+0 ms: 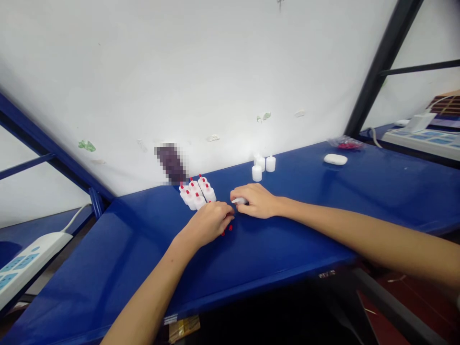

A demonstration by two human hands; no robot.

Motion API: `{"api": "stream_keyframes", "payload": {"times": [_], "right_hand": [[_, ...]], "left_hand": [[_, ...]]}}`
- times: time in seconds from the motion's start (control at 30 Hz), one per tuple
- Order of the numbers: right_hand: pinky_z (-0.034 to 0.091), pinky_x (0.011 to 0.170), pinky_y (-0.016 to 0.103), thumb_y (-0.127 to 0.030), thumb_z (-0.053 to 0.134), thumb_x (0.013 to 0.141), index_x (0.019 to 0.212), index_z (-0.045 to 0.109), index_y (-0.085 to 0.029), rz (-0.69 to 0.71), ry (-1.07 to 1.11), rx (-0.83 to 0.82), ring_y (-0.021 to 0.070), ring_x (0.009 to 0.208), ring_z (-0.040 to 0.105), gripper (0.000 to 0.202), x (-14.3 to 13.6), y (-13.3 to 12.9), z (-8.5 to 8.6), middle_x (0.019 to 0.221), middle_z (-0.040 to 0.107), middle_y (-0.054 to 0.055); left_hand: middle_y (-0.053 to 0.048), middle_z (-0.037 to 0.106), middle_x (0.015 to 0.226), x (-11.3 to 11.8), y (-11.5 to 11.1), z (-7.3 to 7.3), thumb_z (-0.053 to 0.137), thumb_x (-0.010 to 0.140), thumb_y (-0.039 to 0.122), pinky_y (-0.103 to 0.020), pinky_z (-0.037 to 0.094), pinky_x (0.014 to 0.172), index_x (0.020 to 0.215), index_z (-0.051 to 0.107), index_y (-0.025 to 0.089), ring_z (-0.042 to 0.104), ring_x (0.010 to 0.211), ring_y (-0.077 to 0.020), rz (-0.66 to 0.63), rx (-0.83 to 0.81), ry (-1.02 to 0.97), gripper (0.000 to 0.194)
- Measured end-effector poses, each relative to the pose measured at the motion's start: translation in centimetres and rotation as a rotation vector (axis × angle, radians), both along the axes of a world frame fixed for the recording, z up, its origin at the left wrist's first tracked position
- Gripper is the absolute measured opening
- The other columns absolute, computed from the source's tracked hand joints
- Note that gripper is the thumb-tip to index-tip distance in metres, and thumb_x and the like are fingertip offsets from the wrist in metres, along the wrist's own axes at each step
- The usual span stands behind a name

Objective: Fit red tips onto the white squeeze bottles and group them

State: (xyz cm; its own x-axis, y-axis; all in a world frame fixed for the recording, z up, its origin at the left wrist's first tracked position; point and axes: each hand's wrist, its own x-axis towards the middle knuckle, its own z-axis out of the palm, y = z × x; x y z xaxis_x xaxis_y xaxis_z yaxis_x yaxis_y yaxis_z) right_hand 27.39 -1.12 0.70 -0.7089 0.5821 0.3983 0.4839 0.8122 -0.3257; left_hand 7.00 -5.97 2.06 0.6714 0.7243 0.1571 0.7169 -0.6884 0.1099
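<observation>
My right hand is closed around a small white bottle, its nozzle pointing left. Just left of it, my left hand has its fingers pressed together low over the blue table; whatever they hold is too small to make out. Small red caps lie beneath and beside those fingers. Behind my left hand stands a tight group of several white bottles with red caps on top. Farther right, near the wall, are several white bottles without red caps.
The blue table runs along a white wall. A white rounded case and a clear bag with red pieces lie at the back right. Power strips are at both sides. A dark pixelated object leans on the wall.
</observation>
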Motion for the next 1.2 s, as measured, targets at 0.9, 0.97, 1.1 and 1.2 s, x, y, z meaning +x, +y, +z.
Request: {"api": "stream_keyframes", "payload": {"times": [0.9,0.97,1.1,1.2], "right_hand": [[0.03,0.06,0.026,-0.036,0.039,0.095,0.07,0.053,-0.017,0.249,0.219,-0.275,0.0125,0.06,0.045,0.034,0.0,-0.9,0.1,0.064,0.051,-0.001],[0.03,0.059,0.025,-0.039,0.04,0.095,0.072,0.054,-0.017,0.255,0.208,-0.276,0.012,0.059,0.044,0.035,0.1,-0.9,0.2,0.062,0.05,-0.002],[0.029,0.059,0.025,-0.045,0.038,0.096,0.071,0.055,-0.017,0.266,0.175,-0.245,0.012,0.058,0.044,0.041,0.1,-0.9,0.5,0.062,0.049,-0.002],[0.028,0.058,0.025,-0.047,0.037,0.096,0.071,0.055,-0.017,0.265,0.141,-0.217,0.0121,0.057,0.043,0.043,0.1,-0.9,0.5,0.061,0.047,-0.002]], "left_hand": [[-0.004,0.068,0.089,0.2,-0.5,-0.8,0.059,0.089,0.011,-0.022,0.055,0.07,0.093,0.06,0.02,0.066,0.079,-0.0118,-0.336,0.445,-0.522,0.01],[-0.004,0.069,0.086,0.3,-0.6,-0.6,0.061,0.088,0.011,-0.022,0.055,0.068,0.093,0.06,0.02,0.067,0.077,-0.012,-0.345,0.471,-0.535,0.01],[-0.003,0.069,0.084,0.2,-0.7,-0.2,0.063,0.086,0.01,-0.021,0.055,0.067,0.091,0.06,0.019,0.067,0.076,-0.0119,-0.366,0.514,-0.522,0.011],[-0.004,0.07,0.086,0.1,-0.7,-0.4,0.061,0.086,0.01,-0.022,0.055,0.069,0.093,0.061,0.02,0.067,0.077,-0.0121,-0.362,0.521,-0.51,0.012]]}}
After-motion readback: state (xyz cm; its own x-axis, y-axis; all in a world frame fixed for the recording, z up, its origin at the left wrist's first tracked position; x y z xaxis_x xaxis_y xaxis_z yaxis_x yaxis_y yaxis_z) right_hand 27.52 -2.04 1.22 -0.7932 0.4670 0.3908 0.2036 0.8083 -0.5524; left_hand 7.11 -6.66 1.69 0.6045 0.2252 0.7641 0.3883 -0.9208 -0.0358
